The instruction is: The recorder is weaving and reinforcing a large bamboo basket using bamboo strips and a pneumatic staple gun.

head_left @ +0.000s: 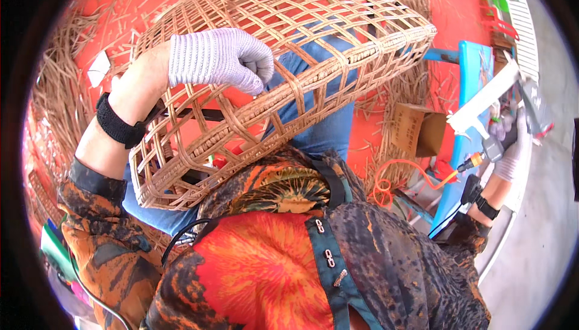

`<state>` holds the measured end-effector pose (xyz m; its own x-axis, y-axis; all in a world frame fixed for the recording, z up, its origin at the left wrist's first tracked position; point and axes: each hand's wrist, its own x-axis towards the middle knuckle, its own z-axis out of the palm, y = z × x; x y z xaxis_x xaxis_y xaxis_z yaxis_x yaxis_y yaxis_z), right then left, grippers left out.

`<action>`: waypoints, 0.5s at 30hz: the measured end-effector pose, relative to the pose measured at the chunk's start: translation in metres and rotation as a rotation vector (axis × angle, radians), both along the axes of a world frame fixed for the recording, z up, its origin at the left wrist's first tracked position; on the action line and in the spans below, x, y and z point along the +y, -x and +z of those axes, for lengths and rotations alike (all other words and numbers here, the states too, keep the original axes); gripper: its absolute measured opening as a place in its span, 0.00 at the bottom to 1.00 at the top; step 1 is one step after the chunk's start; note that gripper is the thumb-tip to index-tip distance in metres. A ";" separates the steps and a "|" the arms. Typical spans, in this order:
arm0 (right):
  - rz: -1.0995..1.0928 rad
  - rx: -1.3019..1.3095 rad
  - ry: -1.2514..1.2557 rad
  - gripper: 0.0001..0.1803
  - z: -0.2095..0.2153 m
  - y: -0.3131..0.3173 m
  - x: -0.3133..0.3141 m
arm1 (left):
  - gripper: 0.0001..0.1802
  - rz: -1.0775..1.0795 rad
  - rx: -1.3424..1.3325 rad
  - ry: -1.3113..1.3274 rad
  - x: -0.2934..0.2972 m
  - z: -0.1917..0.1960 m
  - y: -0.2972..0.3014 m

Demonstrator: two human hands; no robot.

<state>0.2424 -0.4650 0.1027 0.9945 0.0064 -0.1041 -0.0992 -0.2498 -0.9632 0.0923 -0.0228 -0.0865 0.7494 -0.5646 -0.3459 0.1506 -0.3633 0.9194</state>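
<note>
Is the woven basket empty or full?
Empty: through the open weave of the woven basket, held by the left hand, only jeans and red floor show.

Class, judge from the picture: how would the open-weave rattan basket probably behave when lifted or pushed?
The rattan basket is probably light for its size: its weave is mostly gaps, and the gloved left hand alone steadies it on the lap. It likely stays fairly stiff, since its rim keeps shape. The rough strips should grip rather than slip.

Basket-weaving workshop: cane strips (57, 98) litter the red floor (446, 4) beyond the left hand (220, 59); half-woven basket (283, 47) under it.
</note>
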 end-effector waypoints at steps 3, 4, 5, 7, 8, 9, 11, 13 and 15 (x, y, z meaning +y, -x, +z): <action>0.148 0.098 0.144 0.13 0.009 0.017 0.066 | 0.09 0.044 -0.006 0.106 0.000 -0.009 0.003; 0.304 0.146 0.199 0.13 0.012 0.020 0.090 | 0.09 0.041 -0.021 0.140 -0.001 -0.016 0.001; 0.485 0.183 0.262 0.14 0.020 0.022 0.110 | 0.09 0.040 -0.049 0.158 0.002 -0.017 0.001; 0.585 0.194 0.485 0.14 0.022 0.046 0.164 | 0.10 0.035 -0.037 0.175 0.004 -0.023 0.002; 0.684 0.237 0.569 0.14 0.028 0.054 0.185 | 0.10 0.030 -0.059 0.212 0.003 -0.023 0.000; 0.739 0.305 0.632 0.14 0.026 0.054 0.195 | 0.10 0.036 -0.057 0.224 -0.004 -0.028 -0.005; 0.740 0.398 0.720 0.13 0.027 0.069 0.224 | 0.14 0.040 -0.033 0.237 -0.007 -0.033 -0.008; 0.882 0.465 0.864 0.17 0.027 0.072 0.239 | 0.16 0.056 -0.059 0.270 -0.010 -0.040 -0.009; 0.944 0.511 0.922 0.17 0.026 0.071 0.250 | 0.20 0.049 -0.089 0.210 -0.012 -0.036 -0.012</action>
<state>0.1715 -0.2147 0.1287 0.5067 0.3713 -0.7781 0.1737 -0.9280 -0.3297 0.1044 -0.0353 -0.1224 0.7998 -0.5796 -0.1560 0.0780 -0.1573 0.9845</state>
